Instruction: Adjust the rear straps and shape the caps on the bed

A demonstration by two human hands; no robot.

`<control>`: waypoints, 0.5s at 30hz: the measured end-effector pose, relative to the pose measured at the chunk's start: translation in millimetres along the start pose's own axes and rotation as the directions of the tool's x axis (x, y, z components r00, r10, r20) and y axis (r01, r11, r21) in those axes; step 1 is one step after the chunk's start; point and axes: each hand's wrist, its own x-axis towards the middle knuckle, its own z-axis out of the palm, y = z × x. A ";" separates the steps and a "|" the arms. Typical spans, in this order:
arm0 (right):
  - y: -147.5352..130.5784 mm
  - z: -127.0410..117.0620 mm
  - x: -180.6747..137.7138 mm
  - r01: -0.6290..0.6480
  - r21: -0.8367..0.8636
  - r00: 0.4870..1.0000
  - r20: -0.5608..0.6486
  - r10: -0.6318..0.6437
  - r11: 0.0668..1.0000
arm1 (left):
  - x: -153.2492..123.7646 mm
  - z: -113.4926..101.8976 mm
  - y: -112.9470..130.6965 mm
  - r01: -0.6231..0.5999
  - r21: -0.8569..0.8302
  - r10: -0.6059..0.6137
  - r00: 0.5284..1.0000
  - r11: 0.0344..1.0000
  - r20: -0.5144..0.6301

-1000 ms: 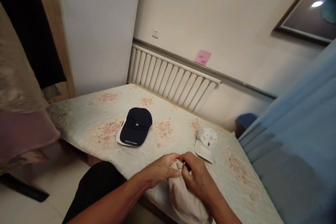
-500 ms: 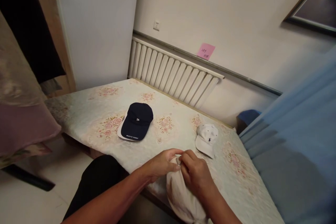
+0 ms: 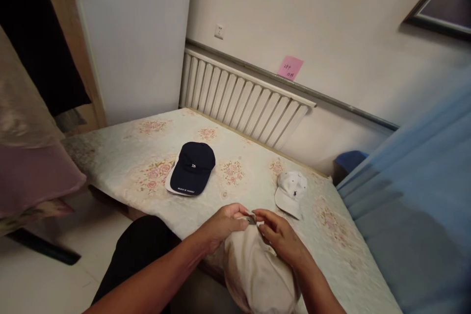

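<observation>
beige cap (image 3: pixel 257 270) turned crown-up, both hands at bed edge (image 3: pixel 147 216)

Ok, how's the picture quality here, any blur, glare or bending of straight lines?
Head view: soft, even indoor light with no harsh shadows; the radiator and wall rail bow from wide-angle distortion; the blue curtain at right is smeared and soft; the hands on the beige cap look fairly sharp; no glare.
</observation>
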 end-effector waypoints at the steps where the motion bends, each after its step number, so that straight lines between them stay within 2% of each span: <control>1: 1.3 -0.9 -0.1 -0.009 -0.017 0.999 0.042 0.009 1.000 | -0.2 -0.3 0.0 0.002 -0.002 -0.002 1.000 1.000 0.002; 3: 4.4 -3.3 1.3 -0.039 -0.042 0.996 0.078 0.042 0.998 | -1.1 -0.2 1.5 0.013 0.005 -0.013 1.000 1.000 0.010; 8: 27.1 -20.4 10.7 -0.086 -0.097 0.996 0.007 0.087 0.992 | -4.4 -0.4 12.8 0.011 -0.045 -0.008 0.998 0.999 0.056; 11: 53.6 -35.1 10.1 -0.077 0.084 0.992 -0.091 0.084 0.994 | -3.6 -4.2 17.9 0.001 -0.071 0.001 1.000 0.998 0.029; 13: 73.9 -40.8 3.8 -0.098 0.208 0.976 -0.173 0.135 0.973 | -1.8 -8.1 18.5 -0.013 -0.099 0.013 1.000 0.995 0.001; 15: 93.7 -40.2 -5.2 -0.132 0.160 0.967 -0.196 0.162 0.978 | 0.6 -12.1 17.7 -0.033 -0.130 0.029 0.999 0.991 -0.035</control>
